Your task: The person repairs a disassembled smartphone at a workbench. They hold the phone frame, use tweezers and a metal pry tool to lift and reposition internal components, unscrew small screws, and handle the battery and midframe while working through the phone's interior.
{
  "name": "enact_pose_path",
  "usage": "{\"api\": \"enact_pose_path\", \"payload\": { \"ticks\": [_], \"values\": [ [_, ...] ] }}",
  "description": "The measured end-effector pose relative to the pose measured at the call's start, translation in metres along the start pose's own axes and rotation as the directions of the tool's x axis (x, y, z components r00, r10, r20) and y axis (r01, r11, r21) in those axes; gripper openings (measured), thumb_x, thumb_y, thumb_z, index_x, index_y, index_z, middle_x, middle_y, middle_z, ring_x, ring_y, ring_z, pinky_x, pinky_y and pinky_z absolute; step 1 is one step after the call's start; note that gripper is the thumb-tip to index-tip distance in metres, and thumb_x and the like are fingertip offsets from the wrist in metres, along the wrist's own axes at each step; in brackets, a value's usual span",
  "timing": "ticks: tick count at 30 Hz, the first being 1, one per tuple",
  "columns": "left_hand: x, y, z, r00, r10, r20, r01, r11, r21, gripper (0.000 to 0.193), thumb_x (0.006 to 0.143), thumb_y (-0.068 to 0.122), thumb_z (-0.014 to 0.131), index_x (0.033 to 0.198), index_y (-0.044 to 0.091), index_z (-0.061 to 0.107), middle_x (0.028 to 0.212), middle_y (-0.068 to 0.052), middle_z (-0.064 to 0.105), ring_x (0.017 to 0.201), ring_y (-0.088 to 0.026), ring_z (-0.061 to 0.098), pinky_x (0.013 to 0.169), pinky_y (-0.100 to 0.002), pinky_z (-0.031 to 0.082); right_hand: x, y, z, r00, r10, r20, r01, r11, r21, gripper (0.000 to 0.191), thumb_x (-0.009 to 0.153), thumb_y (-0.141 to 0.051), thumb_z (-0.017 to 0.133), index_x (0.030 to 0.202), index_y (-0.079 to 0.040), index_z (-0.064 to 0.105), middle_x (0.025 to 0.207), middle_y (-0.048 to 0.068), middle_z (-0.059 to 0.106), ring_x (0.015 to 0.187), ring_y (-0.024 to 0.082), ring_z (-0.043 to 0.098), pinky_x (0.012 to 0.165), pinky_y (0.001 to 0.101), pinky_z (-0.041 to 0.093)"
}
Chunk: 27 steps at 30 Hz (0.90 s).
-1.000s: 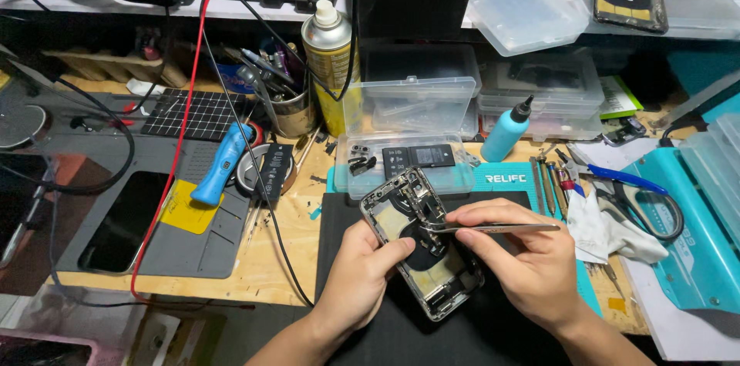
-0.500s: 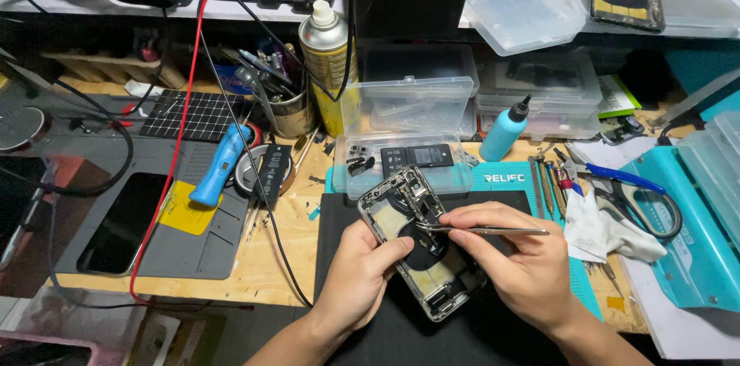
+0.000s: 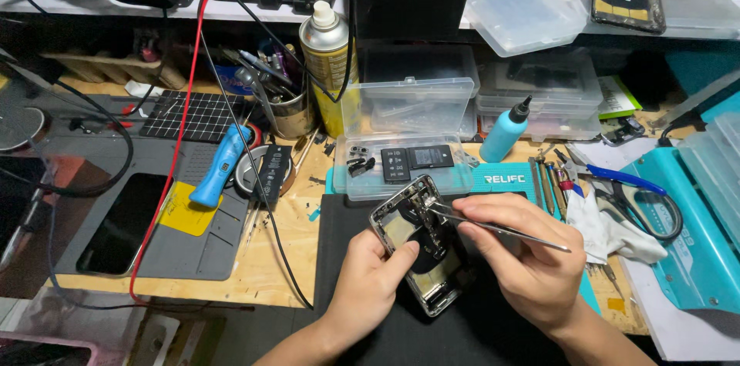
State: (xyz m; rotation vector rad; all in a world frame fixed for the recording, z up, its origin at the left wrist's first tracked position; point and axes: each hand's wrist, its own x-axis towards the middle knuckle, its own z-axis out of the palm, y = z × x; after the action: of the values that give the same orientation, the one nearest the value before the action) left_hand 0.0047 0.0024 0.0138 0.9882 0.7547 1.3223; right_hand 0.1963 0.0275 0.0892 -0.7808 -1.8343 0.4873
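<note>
An opened phone housing (image 3: 420, 246) with bare metal frame and exposed inner parts lies tilted on a black mat (image 3: 339, 258). My left hand (image 3: 370, 281) grips its lower left edge, thumb resting on the inside. My right hand (image 3: 524, 258) pinches metal tweezers (image 3: 493, 227), whose tips touch a part near the housing's upper end. A shallow clear tray (image 3: 401, 166) with small dark phone parts sits just behind the housing.
A yellow spray can (image 3: 327, 65), a cup of tools (image 3: 289, 108) and stacked clear boxes (image 3: 420, 100) stand at the back. A blue bottle (image 3: 505, 131) is right of the tray. A grey mat (image 3: 146, 212) with a blue tool (image 3: 222, 166) lies left. Pliers (image 3: 617, 181) and a white cloth (image 3: 609, 231) lie right.
The tweezers' tips have shifted slightly along the housing's upper end; both hands otherwise stay put, and the housing stays in my left hand.
</note>
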Motion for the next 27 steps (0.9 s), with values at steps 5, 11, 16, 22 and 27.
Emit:
{"api": "enact_pose_path", "payload": {
  "ticks": [5,11,16,22,27],
  "values": [
    [-0.0037,0.0025,0.0059,1.000,0.018,-0.013,-0.017,0.998,0.066,0.028,0.098,0.000,0.058,0.125,-0.005,0.063,0.111,-0.005,0.073,0.098,-0.008,0.066,0.086,-0.026,0.054,0.0054,-0.0070,0.0014,1.000,-0.008,0.001,0.008,0.998,-0.063,0.022,0.082,0.008,0.076,0.103,0.004,0.070,0.103,0.014,0.077,0.094,0.023,0.077,0.082,0.0280,0.061],
    [-0.0061,0.0058,0.0070,0.999,0.039,-0.003,-0.039,0.994,0.106,0.025,0.099,0.001,0.058,0.122,-0.006,0.063,0.107,-0.005,0.073,0.095,-0.007,0.065,0.084,-0.026,0.054,0.0061,-0.0080,0.0038,0.999,-0.050,-0.010,0.049,0.996,-0.073,0.022,0.082,0.008,0.077,0.103,0.004,0.070,0.102,0.014,0.076,0.093,0.023,0.077,0.082,0.0285,0.061],
    [-0.0063,0.0063,0.0062,0.999,0.031,-0.011,-0.029,0.992,0.121,0.024,0.099,0.001,0.058,0.121,-0.006,0.063,0.108,-0.006,0.074,0.095,-0.008,0.065,0.084,-0.026,0.054,0.0057,-0.0063,0.0034,0.998,-0.056,-0.020,0.054,0.996,-0.077,0.022,0.083,0.009,0.076,0.103,0.004,0.069,0.102,0.015,0.076,0.093,0.023,0.077,0.082,0.0288,0.061],
    [-0.0037,0.0048,0.0029,1.000,0.006,0.003,-0.006,0.999,0.051,0.029,0.097,-0.001,0.058,0.125,-0.005,0.063,0.113,-0.006,0.073,0.101,-0.009,0.066,0.090,-0.028,0.054,0.0052,-0.0059,0.0015,0.999,-0.031,-0.015,0.029,0.995,-0.096,0.021,0.083,0.008,0.076,0.102,0.004,0.070,0.102,0.014,0.077,0.094,0.022,0.077,0.083,0.0287,0.061],
    [0.0001,0.0066,-0.0025,0.999,-0.021,0.034,0.021,1.000,0.002,0.031,0.096,-0.003,0.058,0.127,-0.005,0.061,0.116,-0.008,0.073,0.105,-0.012,0.067,0.094,-0.029,0.054,0.0044,-0.0022,-0.0027,1.000,-0.003,0.020,0.004,0.999,-0.042,0.023,0.084,0.009,0.074,0.106,0.004,0.071,0.106,0.014,0.077,0.097,0.022,0.077,0.086,0.0278,0.060]
  ]
}}
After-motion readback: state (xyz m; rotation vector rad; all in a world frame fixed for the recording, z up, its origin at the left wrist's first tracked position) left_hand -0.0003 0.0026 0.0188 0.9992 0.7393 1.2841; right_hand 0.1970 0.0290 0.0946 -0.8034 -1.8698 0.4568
